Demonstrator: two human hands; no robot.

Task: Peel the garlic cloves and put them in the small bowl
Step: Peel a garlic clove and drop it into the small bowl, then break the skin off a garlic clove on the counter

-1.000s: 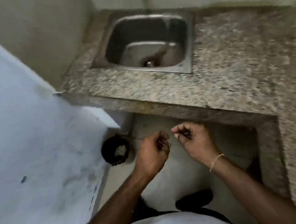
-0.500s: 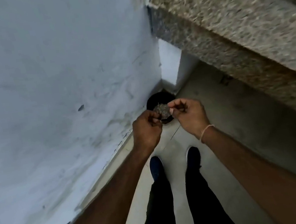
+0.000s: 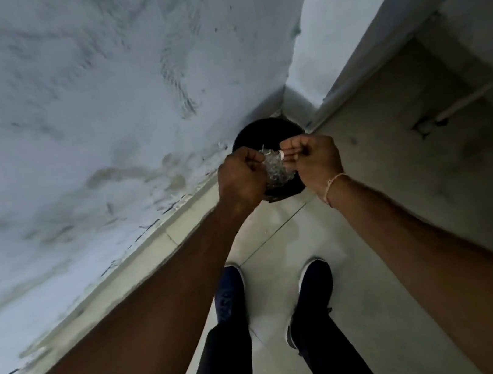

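The left hand is curled into a loose fist, fingertips pinching a thin pale sliver that sticks up just past its knuckles; what the sliver is cannot be told. Just beside it, the right hand is also curled, its thumb and forefinger pinching a small whitish bit, likely garlic or its skin, at the tip nearest the left hand. A thin cord bracelet circles the right wrist. Both hands hover close together, apart from each other, directly above a round black bin on the floor. Between and below the hands, a heap of pale papery scraps lies inside the bin. The bin sits in the corner beyond the hands, against a scuffed bluish wall to the left. Nearer the body than the hands, two dark shoes stand on the floor.
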